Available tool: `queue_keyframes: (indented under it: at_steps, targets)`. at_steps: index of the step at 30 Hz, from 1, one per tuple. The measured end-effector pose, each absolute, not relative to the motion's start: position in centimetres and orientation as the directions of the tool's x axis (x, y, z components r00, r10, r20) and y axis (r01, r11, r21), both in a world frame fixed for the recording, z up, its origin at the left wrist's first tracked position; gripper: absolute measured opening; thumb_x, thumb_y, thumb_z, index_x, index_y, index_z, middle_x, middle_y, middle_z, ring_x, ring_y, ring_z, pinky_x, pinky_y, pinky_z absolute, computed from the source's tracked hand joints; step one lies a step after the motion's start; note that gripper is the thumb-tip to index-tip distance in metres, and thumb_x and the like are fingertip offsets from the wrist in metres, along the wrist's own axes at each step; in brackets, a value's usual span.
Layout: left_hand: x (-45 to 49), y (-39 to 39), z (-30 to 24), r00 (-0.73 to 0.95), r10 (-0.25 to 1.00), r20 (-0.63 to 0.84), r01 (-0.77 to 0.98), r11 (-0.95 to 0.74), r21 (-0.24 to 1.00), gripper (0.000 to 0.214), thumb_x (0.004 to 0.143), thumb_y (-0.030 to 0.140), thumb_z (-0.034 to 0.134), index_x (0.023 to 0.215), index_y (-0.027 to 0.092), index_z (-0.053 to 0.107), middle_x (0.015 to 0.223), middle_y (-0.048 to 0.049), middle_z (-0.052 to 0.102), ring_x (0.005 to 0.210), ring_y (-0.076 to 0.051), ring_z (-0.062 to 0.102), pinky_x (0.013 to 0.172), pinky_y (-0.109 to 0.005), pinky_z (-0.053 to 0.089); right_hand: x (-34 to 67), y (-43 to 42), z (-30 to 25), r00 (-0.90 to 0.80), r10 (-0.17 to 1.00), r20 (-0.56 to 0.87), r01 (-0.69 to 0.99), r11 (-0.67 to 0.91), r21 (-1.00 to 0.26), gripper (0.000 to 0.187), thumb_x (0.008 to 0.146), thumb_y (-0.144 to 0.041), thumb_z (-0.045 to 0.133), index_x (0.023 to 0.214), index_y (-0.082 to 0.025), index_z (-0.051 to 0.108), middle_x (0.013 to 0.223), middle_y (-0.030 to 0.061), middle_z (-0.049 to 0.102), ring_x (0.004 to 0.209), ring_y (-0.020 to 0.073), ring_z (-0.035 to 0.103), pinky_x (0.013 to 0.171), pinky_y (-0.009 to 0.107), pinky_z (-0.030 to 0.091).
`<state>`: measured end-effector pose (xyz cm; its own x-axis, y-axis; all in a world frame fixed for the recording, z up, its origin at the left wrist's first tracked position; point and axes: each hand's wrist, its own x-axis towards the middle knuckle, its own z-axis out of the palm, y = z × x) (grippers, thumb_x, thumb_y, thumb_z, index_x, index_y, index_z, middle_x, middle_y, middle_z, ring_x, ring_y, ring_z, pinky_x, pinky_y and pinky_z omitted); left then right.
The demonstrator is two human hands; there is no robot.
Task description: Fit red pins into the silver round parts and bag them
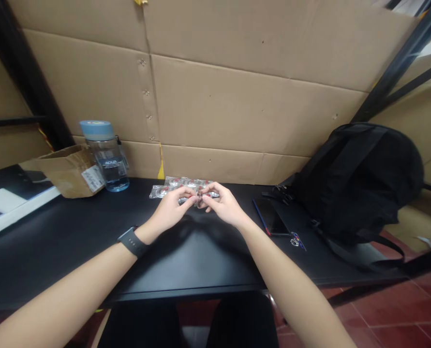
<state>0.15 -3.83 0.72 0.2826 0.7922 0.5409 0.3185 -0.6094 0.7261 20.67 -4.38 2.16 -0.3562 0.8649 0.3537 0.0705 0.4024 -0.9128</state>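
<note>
Between my fingertips, above the black table (200, 261), is a small shiny item (199, 198) whose kind I cannot make out. My left hand (173, 207), with a dark watch on the wrist, pinches it from the left. My right hand (222, 203) grips it from the right, its fingers bent around it. Just behind my hands lie several small clear plastic packets (182, 182) with red marks, partly hidden by my fingers.
At the left stand a water bottle (108, 162) with a blue lid and an open cardboard box (68, 171). A phone (271, 216), a keyring (295, 240) and a black backpack (360, 183) are on the right. A cardboard wall (230, 111) closes off the back.
</note>
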Motion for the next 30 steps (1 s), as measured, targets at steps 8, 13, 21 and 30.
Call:
queue_keyframes:
  at_steps: [8,13,21,30]
  targets:
    - [0.2,-3.5,0.3,0.23,0.829,0.51,0.235,-0.556,0.797,0.024,0.093,0.042,0.068,0.097,0.019,0.071,0.097,-0.0064,0.078,0.092,-0.023,0.075,0.091,-0.036,0.057,20.7,-4.7,2.4,-0.375,0.864,0.335,0.066,0.386,-0.92,0.049,0.08,-0.044,0.081,0.122,-0.022,0.069,0.121,0.009,0.072,0.082,0.0191,0.077,0.072,0.03,0.063]
    - [0.1,-3.6,0.2,0.267,0.798,0.541,0.381,-0.603,0.701,0.031,0.099,0.047,0.059,0.113,0.022,0.07,0.117,-0.0078,0.075,0.111,-0.025,0.069,0.104,-0.039,0.05,21.3,-4.3,2.3,-0.302,0.842,0.448,0.219,0.519,-0.827,0.051,0.073,-0.04,0.087,0.117,-0.021,0.07,0.12,0.0081,0.073,0.087,0.0186,0.075,0.08,0.031,0.061]
    - [-1.3,-3.6,-0.9,0.668,0.714,0.21,0.637,-0.695,0.334,0.044,0.106,0.054,0.04,0.139,0.037,0.064,0.156,-0.0091,0.053,0.145,-0.037,0.042,0.117,-0.064,0.026,25.6,-3.1,3.8,-0.284,0.856,0.432,0.64,0.504,-0.579,0.034,0.073,-0.026,0.08,0.106,-0.02,0.073,0.098,0.003,0.076,0.077,0.0153,0.068,0.077,0.028,0.053]
    - [-0.6,-4.6,-1.2,0.695,0.712,0.098,0.665,-0.688,0.29,0.051,0.102,0.067,0.039,0.145,0.047,0.058,0.164,-0.01,0.042,0.151,-0.045,0.028,0.114,-0.072,0.021,26.5,-3.6,3.5,-0.449,0.892,0.063,0.808,0.435,-0.397,0.033,0.062,-0.035,0.089,0.088,-0.023,0.074,0.082,0.0012,0.075,0.075,0.0192,0.068,0.067,0.026,0.048]
